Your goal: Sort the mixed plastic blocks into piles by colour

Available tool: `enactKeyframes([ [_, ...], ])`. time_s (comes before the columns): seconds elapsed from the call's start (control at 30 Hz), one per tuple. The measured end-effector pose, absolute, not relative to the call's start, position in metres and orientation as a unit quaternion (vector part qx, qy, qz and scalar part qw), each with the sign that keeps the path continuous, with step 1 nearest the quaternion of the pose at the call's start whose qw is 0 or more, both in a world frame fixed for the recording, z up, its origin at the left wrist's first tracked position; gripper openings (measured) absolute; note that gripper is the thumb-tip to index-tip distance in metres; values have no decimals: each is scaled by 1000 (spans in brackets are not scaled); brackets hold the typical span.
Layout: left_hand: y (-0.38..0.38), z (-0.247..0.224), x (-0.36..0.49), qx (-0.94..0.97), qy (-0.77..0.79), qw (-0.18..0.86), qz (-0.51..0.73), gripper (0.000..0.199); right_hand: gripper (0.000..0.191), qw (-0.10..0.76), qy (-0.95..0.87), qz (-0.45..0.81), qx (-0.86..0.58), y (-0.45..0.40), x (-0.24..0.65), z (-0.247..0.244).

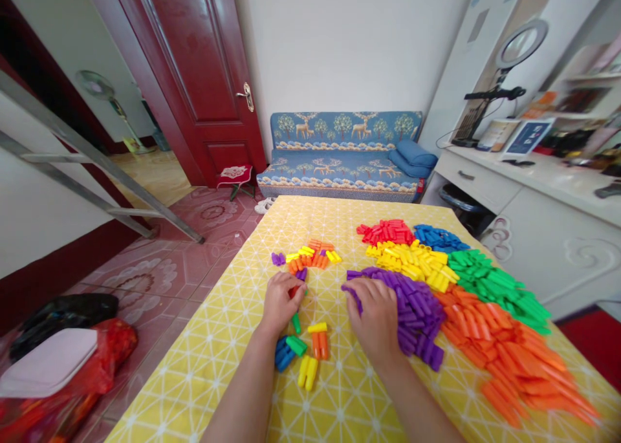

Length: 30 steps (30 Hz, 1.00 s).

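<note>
Small coloured plastic tubes, much like pen caps, lie on a table with a yellow patterned cloth point(242, 391). My left hand point(282, 304) is curled closed near the small mixed group; an orange-red bit shows under its fingers, but what it grips is partly hidden. Just beyond it is a purple tube point(301, 275), and a green tube point(296, 323) lies beside it. At the left edge of the purple pile point(412, 304), my right hand point(373, 313) is closed on a purple tube point(352, 295). Closer to me lie blue tubes point(284, 354), yellow tubes point(307, 372) and orange tubes point(320, 345).
Beyond the purple pile are red point(385, 231), yellow point(412, 260), blue point(440, 238), green point(495, 288) and orange point(514, 352) piles. A mixed cluster point(315, 254) lies ahead. Around the table stand a blue sofa point(339, 162), a white dresser point(533, 204) and a metal ladder point(92, 162).
</note>
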State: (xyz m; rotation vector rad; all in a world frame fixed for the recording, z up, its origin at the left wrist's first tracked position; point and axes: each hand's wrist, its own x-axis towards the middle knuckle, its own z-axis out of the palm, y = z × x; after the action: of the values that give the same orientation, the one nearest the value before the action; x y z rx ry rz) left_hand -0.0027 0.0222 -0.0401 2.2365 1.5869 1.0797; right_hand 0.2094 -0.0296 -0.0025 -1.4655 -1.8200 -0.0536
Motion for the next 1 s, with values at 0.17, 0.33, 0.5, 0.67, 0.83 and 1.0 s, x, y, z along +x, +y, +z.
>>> enactKeyframes([
  [0.17, 23, -41, -3, 755, 539, 97, 362, 17, 10, 317, -712, -53, -624, -22, 235, -1],
  [0.33, 23, -40, -3, 755, 537, 99, 364, 17, 11, 320, -714, -36, -622, -28, 229, -8],
  [0.5, 22, -40, -2, 754, 536, 101, 365, 17, 21, 299, -752, -31, -587, -26, 223, -15],
  [0.67, 22, -40, -2, 754, 535, 101, 368, 18, 27, 277, -772, -35, -570, -20, 215, -25],
  [0.83, 22, -39, -3, 751, 538, 99, 369, 17, 25, 277, -785, -12, -554, -25, 205, -21],
  [1.0, 22, -39, -3, 755, 535, 101, 366, 18, 26, 319, -745, -49, -584, -15, 224, -11],
])
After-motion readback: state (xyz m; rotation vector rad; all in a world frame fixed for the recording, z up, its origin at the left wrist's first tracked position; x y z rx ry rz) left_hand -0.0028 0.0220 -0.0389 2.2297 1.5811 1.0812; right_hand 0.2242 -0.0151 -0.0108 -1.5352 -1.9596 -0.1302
